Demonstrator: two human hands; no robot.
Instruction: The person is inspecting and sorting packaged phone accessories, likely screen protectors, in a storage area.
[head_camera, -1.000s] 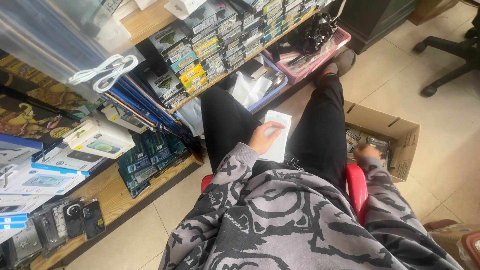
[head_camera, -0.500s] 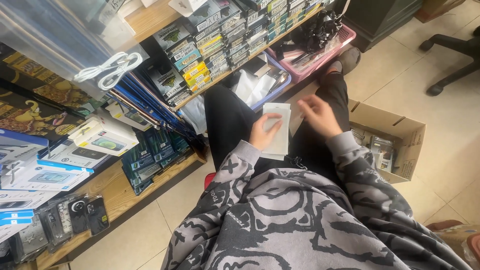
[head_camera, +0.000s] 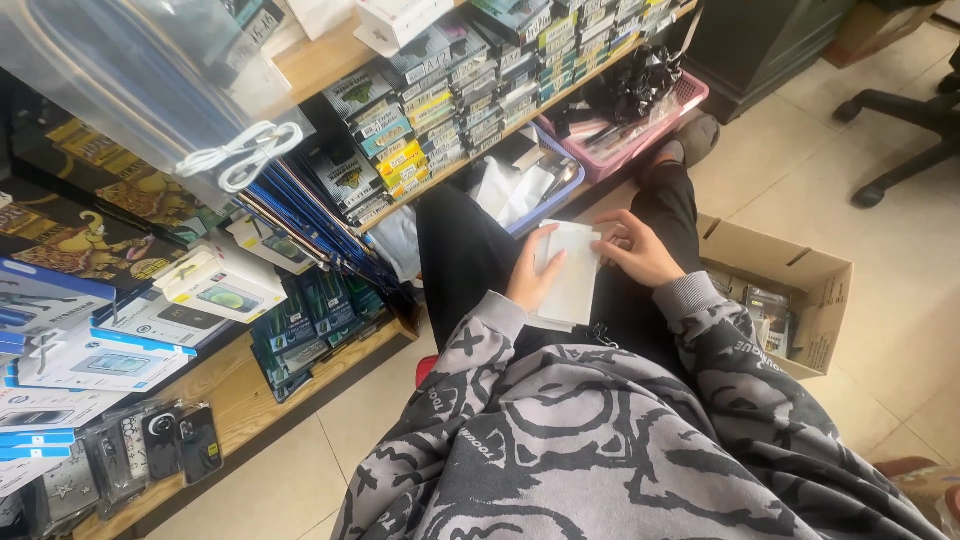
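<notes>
I sit with a stack of flat white packets (head_camera: 575, 280) resting on my lap, over black trousers. My left hand (head_camera: 532, 278) grips the stack's left edge, thumb on top. My right hand (head_camera: 637, 248) has its fingers curled on the stack's upper right corner. Grey patterned sleeves cover both arms. Both hands touch the same stack.
A wooden shelf (head_camera: 250, 395) of packaged phone accessories runs along my left. A blue basket (head_camera: 560, 170) and a pink basket (head_camera: 690, 95) sit under it. An open cardboard box (head_camera: 800, 290) with small packets stands at my right. An office chair base (head_camera: 900, 130) is far right.
My right hand came up from the cardboard box at my right side and moved onto the white stack. The left hand kept holding the stack on my lap.
</notes>
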